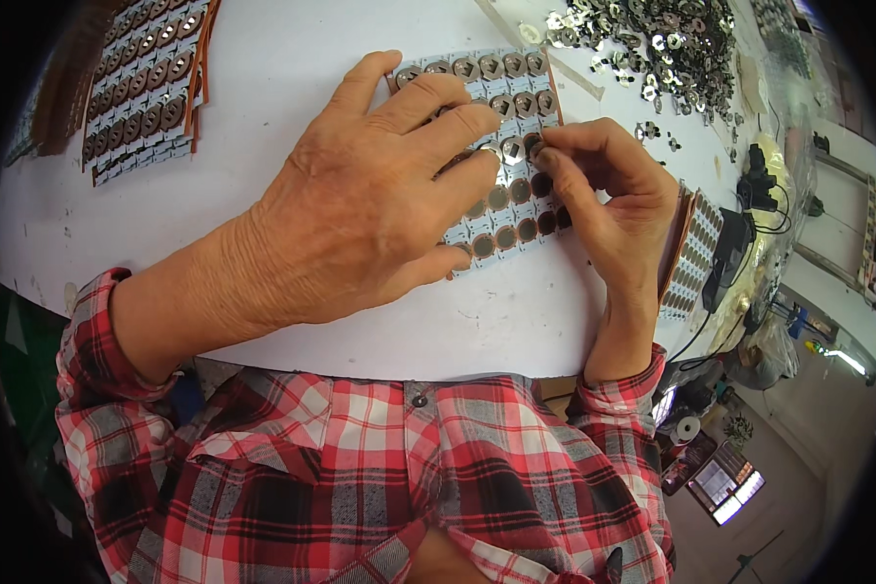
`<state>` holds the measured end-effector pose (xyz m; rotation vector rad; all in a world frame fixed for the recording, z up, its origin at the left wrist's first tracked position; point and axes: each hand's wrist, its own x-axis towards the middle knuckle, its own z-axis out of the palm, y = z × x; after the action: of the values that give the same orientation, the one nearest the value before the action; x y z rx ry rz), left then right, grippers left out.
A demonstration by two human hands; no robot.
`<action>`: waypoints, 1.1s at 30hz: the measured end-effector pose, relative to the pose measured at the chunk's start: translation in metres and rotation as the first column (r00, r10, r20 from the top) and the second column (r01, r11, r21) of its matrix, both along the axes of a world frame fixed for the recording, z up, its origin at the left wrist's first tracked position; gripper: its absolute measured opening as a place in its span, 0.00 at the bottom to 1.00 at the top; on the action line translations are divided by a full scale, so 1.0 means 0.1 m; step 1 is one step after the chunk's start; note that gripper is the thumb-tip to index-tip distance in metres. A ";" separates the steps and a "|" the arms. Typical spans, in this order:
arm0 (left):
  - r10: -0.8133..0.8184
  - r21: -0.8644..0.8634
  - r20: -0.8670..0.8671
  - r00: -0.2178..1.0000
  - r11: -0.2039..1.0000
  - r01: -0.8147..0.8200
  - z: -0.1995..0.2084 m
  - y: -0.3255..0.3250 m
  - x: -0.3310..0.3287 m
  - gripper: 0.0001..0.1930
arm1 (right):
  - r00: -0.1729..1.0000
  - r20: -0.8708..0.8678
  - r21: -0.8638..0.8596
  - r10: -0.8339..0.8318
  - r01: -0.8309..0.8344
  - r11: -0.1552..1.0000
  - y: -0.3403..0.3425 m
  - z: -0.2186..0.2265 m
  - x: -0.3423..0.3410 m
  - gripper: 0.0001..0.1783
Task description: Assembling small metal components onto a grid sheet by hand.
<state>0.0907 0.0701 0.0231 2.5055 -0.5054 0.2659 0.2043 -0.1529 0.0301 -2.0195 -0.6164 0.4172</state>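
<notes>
A light-blue panel of small circuit boards [509, 217] lies on the white table in front of me. Its far rows carry round silver metal clips [465, 67], while its near rows show bare dark round pads [505, 237]. My left hand [360, 200] rests across the panel's left side with fingers spread, hiding part of the rows. At the panel's right edge, my right hand [613, 190] has thumb and index finger pinched together beside a middle row. Whatever sits between those fingertips is too small and covered to make out.
A heap of loose metal clips [657, 44] spreads over the far right of the white table [273, 58]. Stacked panels with clips [146, 83] lie at far left. More panels with dark pads [693, 253] stand at right, beside a black device with cables [730, 258].
</notes>
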 end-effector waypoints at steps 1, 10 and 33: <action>0.000 0.000 0.000 1.000 1.000 0.000 0.00 0.00 0.00 0.37 | 0.999 0.029 -0.035 0.036 -0.035 0.999 0.00 0.01 0.00 0.08; -0.014 0.012 -0.001 1.000 1.000 0.014 0.01 0.00 0.00 0.39 | 0.998 0.048 -0.008 0.050 -0.049 0.999 0.02 0.00 0.02 0.07; -0.013 0.039 -0.034 0.999 0.999 0.015 0.05 -0.02 -0.01 0.41 | 0.892 0.449 -0.210 -0.050 0.160 0.965 -0.53 -0.03 0.57 0.11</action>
<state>0.0897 0.0682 0.0281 2.5388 -0.5193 0.2101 0.2616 -0.2059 0.0274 -2.3953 -0.7523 -0.0452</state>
